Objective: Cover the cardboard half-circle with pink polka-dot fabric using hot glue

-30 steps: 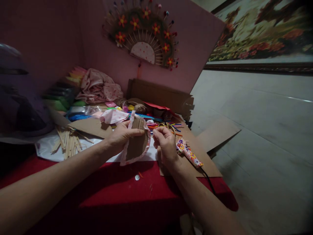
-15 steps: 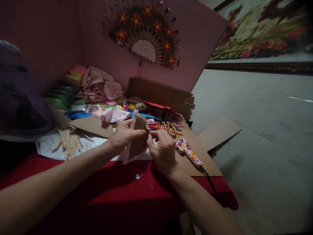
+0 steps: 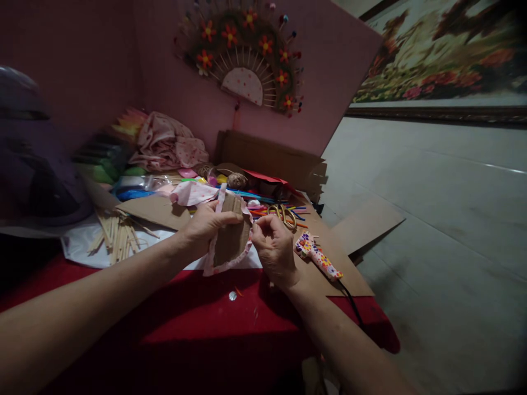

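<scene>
My left hand [image 3: 206, 226] grips a piece of cardboard [image 3: 230, 238] with a half-round outline, thumb across its brown face. Pale pink fabric [image 3: 214, 270] with dots wraps the cardboard's border as a narrow folded edge. On the cardboard's right side my right hand [image 3: 275, 249] is closed, thumb and forefinger pinched at the fabric edge. Just beyond that hand lie gold-handled scissors [image 3: 283, 216]. A glue gun [image 3: 318, 257] covered in flowered fabric rests to the right, its black cord hanging off the table.
Wooden sticks [image 3: 117, 238] and a cut cardboard piece [image 3: 156, 212] lie at left. Dotted cloth [image 3: 168, 142], twine [image 3: 236, 180] and coloured pipe cleaners [image 3: 298, 211] crowd the back. A small round disc [image 3: 233, 295] sits on the red tablecloth [image 3: 193, 312]. A decorated fan [image 3: 242, 60] hangs behind.
The cardboard has turned to show more of its brown face and gathered fabric border. My right fingertips have shifted slightly right and down along its edge.
</scene>
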`<state>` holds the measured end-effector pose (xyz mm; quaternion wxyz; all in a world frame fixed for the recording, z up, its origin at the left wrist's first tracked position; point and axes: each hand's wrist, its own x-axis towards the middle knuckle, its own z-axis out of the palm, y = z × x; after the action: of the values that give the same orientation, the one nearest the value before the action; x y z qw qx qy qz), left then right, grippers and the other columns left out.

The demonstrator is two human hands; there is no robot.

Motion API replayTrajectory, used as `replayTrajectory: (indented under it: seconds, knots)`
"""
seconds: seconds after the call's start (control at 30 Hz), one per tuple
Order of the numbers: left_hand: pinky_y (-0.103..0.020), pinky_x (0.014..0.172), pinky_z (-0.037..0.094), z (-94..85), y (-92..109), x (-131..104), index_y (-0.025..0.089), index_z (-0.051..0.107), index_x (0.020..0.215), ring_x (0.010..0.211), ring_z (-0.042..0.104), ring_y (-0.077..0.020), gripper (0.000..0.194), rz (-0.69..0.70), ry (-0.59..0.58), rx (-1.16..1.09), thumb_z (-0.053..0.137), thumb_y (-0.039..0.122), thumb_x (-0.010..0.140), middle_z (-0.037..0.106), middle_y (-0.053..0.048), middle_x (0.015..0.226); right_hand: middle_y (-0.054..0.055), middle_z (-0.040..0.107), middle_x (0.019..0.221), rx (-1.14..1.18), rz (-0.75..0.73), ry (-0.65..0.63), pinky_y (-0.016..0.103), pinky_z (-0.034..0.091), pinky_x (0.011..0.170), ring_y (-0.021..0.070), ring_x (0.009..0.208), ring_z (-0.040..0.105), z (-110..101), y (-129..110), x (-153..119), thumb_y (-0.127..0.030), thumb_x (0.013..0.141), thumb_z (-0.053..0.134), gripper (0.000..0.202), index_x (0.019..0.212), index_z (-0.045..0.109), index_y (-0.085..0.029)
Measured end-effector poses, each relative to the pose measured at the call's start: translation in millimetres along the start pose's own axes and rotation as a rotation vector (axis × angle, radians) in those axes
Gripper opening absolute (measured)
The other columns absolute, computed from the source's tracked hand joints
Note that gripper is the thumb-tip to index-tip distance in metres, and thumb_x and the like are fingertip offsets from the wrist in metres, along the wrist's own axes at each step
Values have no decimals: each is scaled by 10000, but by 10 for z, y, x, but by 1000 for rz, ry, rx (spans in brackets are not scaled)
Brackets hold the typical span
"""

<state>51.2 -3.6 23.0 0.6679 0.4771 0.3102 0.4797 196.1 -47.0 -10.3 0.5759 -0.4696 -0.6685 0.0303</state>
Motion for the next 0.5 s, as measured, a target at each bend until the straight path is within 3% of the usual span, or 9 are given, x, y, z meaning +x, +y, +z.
replayTrajectory:
  seconds: [0.2, 0.5]
  knots:
    - [-249, 540, 480, -18, -3, 15, 130, 630, 798, 537, 613, -142, 303, 29, 1, 29, 755, 145, 522, 674, -8, 641, 4, 551, 700, -19, -14, -11, 260, 396, 596, 125, 614, 490, -22, -58, -41, -226, 866, 518, 110, 778, 566, -181]
    - [-245, 555, 470, -4, -23, -7, 125, 661, 769, 561, 606, -135, 281, 82, -13, 73, 770, 168, 514, 675, -6, 657, 20, 577, 738, -215, -54, 37, 266, 411, 585, 140, 635, 504, 7, -52, -48, -217, 809, 564, 35, 811, 556, -183]
